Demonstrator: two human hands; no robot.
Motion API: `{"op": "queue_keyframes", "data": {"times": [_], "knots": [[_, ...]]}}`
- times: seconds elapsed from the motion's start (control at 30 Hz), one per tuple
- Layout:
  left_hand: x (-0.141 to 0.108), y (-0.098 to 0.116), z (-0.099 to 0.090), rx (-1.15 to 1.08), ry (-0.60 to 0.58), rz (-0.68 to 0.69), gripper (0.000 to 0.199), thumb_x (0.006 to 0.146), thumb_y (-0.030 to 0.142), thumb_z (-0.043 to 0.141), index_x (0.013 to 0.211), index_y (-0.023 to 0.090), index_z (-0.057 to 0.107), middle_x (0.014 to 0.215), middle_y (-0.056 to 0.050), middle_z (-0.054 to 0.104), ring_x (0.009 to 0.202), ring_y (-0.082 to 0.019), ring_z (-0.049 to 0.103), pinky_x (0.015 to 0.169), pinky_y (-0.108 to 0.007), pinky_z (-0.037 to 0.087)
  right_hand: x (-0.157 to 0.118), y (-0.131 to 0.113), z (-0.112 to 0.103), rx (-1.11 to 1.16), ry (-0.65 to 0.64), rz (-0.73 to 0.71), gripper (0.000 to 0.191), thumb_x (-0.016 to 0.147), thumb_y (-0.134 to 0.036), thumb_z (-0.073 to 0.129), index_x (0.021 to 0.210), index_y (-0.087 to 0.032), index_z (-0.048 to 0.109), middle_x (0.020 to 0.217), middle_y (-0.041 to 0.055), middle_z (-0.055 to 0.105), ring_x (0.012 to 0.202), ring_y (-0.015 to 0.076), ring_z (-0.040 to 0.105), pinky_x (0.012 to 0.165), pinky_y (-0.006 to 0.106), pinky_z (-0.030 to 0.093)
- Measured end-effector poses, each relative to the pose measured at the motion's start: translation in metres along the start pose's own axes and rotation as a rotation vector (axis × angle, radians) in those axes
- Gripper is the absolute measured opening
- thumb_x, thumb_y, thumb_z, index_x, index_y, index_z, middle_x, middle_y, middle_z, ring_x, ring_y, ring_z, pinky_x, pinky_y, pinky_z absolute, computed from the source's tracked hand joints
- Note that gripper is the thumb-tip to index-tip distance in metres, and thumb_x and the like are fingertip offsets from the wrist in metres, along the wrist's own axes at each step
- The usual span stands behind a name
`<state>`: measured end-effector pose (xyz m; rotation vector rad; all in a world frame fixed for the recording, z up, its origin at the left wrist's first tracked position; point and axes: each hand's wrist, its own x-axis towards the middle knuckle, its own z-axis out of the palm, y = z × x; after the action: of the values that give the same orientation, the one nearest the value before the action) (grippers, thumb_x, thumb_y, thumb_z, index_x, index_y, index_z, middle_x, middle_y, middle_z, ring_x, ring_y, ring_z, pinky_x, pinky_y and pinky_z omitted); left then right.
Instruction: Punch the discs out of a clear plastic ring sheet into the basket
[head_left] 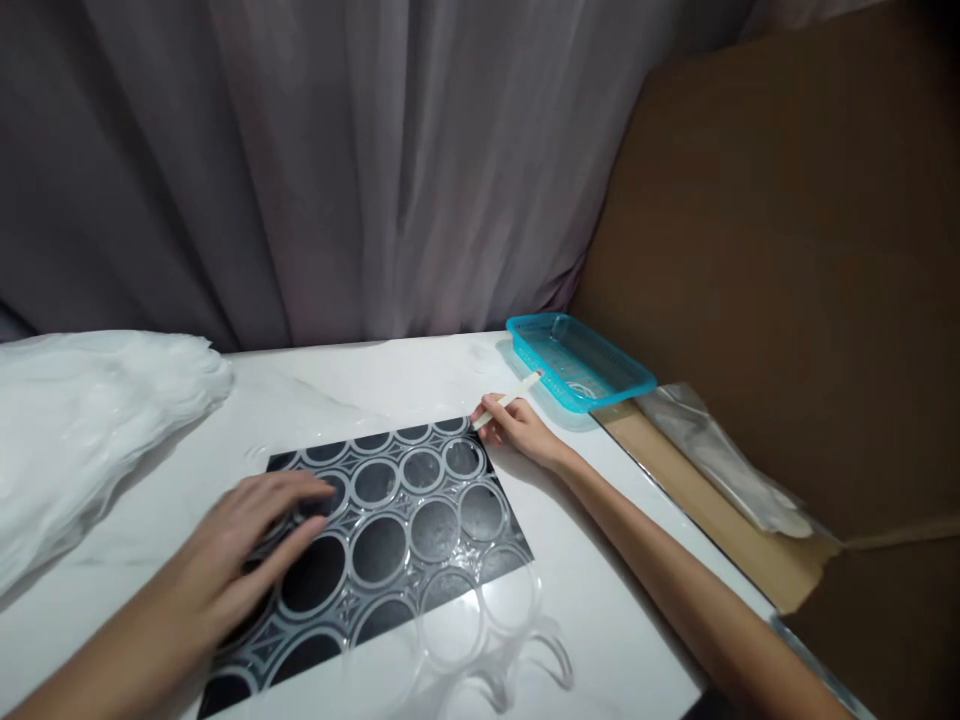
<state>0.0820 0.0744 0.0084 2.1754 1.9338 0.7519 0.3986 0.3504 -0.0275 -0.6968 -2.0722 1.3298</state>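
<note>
A clear plastic sheet with rows of round recesses [457,635] lies over a black rectangular board [311,575] on the white table, reaching past the board's near edge. My left hand [259,530] rests over the board's left part with thumb and fingers apart, holding nothing. At the board's far right corner, my right hand [514,425] pinches a thin pale flat stick [517,390]. One end of the stick is at the corner; the other points toward the blue tray. I cannot tell whether its tip touches the sheet.
A translucent blue plastic tray [581,360] stands at the far right. Beyond my right arm, a clear plastic bag with pale sticks [742,470] lies on brown cardboard [675,480]. White filmy plastic [82,420] is piled at left. A grey curtain [330,180] hangs behind.
</note>
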Motion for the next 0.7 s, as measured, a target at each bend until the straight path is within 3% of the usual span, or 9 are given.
{"op": "queue_keyframes", "data": {"times": [0.03, 0.13, 0.27, 0.43, 0.57, 0.7], "knots": [[0.012, 0.020, 0.004, -0.025, -0.048, 0.083, 0.036, 0.106, 0.046, 0.052, 0.140, 0.035, 0.057, 0.141, 0.001, 0.063, 0.131, -0.027, 0.058, 0.110, -0.050, 0.053, -0.001, 0.002, 0.003, 0.042, -0.036, 0.013, 0.068, 0.109, -0.069, 0.035, 0.099, -0.012, 0.071, 0.070, 0.0063, 0.066, 0.054, 0.0137, 0.055, 0.053, 0.025, 0.044], [0.043, 0.079, 0.029, -0.028, -0.155, 0.118, 0.031, 0.108, 0.040, 0.049, 0.137, 0.031, 0.058, 0.137, -0.002, 0.065, 0.128, -0.024, 0.060, 0.109, -0.047, 0.052, -0.002, 0.004, 0.007, 0.139, -0.132, 0.038, 0.071, 0.109, -0.068, 0.036, 0.090, -0.011, 0.072, 0.064, 0.0059, 0.063, 0.051, 0.0119, 0.052, 0.051, 0.023, 0.041], [0.068, 0.127, 0.072, 0.066, -0.131, 0.172, 0.043, 0.109, 0.034, 0.045, 0.150, 0.018, 0.047, 0.140, -0.011, 0.064, 0.129, -0.027, 0.060, 0.112, -0.052, 0.051, -0.002, 0.004, 0.005, 0.230, -0.261, 0.045, 0.055, 0.101, -0.064, 0.062, 0.084, -0.012, 0.066, 0.064, 0.0022, 0.061, 0.048, 0.0095, 0.050, 0.047, 0.021, 0.039], [0.075, 0.132, 0.108, 0.229, -0.046, 0.250, 0.042, 0.105, 0.028, 0.051, 0.142, 0.009, 0.055, 0.133, -0.017, 0.066, 0.123, -0.031, 0.065, 0.101, -0.049, 0.058, -0.005, 0.005, -0.002, 0.328, -0.346, 0.100, 0.041, 0.096, -0.054, 0.075, 0.097, -0.015, 0.061, 0.067, -0.0016, 0.062, 0.049, 0.0111, 0.056, 0.045, 0.021, 0.049], [0.072, 0.124, 0.121, 0.271, 0.070, 0.246, 0.046, 0.102, 0.027, 0.055, 0.143, 0.007, 0.054, 0.129, -0.017, 0.068, 0.117, -0.030, 0.066, 0.096, -0.047, 0.059, -0.004, 0.007, -0.006, 0.397, -0.412, 0.146, 0.037, 0.094, -0.047, 0.078, 0.097, -0.013, 0.062, 0.076, 0.0017, 0.067, 0.055, 0.0113, 0.062, 0.049, 0.021, 0.054], [0.072, 0.121, 0.128, 0.268, 0.111, 0.209, 0.047, 0.098, 0.029, 0.059, 0.140, 0.009, 0.058, 0.126, -0.017, 0.068, 0.117, -0.033, 0.064, 0.094, -0.048, 0.058, -0.003, 0.010, -0.007, 0.419, -0.454, 0.143, 0.032, 0.093, -0.041, 0.080, 0.094, -0.013, 0.063, 0.076, 0.0011, 0.067, 0.056, 0.0109, 0.062, 0.050, 0.021, 0.054]]}}
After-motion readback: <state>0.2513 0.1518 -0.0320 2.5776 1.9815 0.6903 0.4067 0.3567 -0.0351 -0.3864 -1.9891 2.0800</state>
